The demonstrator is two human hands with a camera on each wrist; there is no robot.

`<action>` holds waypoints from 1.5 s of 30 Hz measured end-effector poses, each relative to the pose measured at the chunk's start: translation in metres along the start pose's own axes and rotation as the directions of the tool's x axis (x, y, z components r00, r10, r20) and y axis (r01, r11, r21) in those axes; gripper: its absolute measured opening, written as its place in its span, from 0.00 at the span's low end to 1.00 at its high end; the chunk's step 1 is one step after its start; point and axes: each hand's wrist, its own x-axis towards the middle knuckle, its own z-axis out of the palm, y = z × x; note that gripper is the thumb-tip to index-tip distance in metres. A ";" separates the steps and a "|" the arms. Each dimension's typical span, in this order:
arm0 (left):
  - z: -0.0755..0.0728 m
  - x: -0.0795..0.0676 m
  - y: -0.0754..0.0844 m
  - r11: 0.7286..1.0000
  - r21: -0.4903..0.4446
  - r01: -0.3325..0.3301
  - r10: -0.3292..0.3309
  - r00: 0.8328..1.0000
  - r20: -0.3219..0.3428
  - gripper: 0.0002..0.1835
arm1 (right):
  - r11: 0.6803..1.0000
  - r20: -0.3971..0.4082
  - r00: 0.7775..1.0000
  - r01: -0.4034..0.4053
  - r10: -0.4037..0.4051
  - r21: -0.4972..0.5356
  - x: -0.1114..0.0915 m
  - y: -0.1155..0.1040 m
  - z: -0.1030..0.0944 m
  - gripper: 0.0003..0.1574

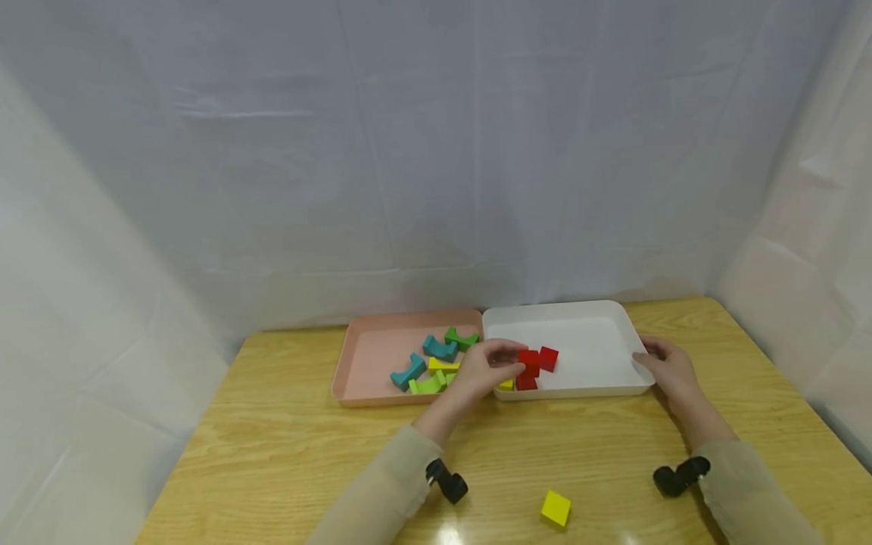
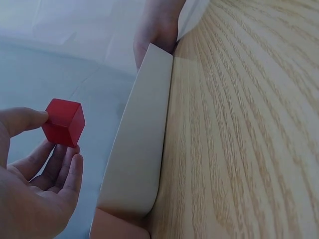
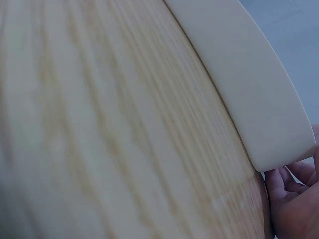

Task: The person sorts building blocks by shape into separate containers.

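Note:
My left hand (image 1: pixel 482 369) pinches a red cube (image 2: pixel 65 122) between thumb and fingertips, above the left part of the white tray (image 1: pixel 591 348). Close by in that tray are other red cubes (image 1: pixel 548 359) and a yellow block (image 1: pixel 506 385), partly hidden by the hand. At the tray's right end, my right hand (image 1: pixel 671 371) grips the rim, thumb on top and fingers at the outer side. The right wrist view shows those fingers (image 3: pixel 286 184) against the tray's corner.
A pink tray (image 1: pixel 371 348) adjoins the white one on the left, holding several arch-shaped blocks in blue, green and yellow, such as a blue one (image 1: pixel 409 372). A yellow cube (image 1: pixel 555 508) lies on the wooden table (image 1: pixel 272 454) near the front. White cloth hangs behind.

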 end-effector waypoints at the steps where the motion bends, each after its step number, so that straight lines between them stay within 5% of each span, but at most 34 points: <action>1: 0.000 0.001 0.000 1.000 0.000 0.004 -0.004 1.000 -0.001 0.17 | 1.000 0.002 1.000 -0.001 0.001 0.002 0.000 0.000 0.000 0.39; 45: 0.006 0.026 -0.007 0.990 -0.118 0.072 -0.082 0.994 -0.079 0.18 | 1.000 0.001 1.000 -0.010 0.010 0.003 0.001 0.004 -0.001 0.39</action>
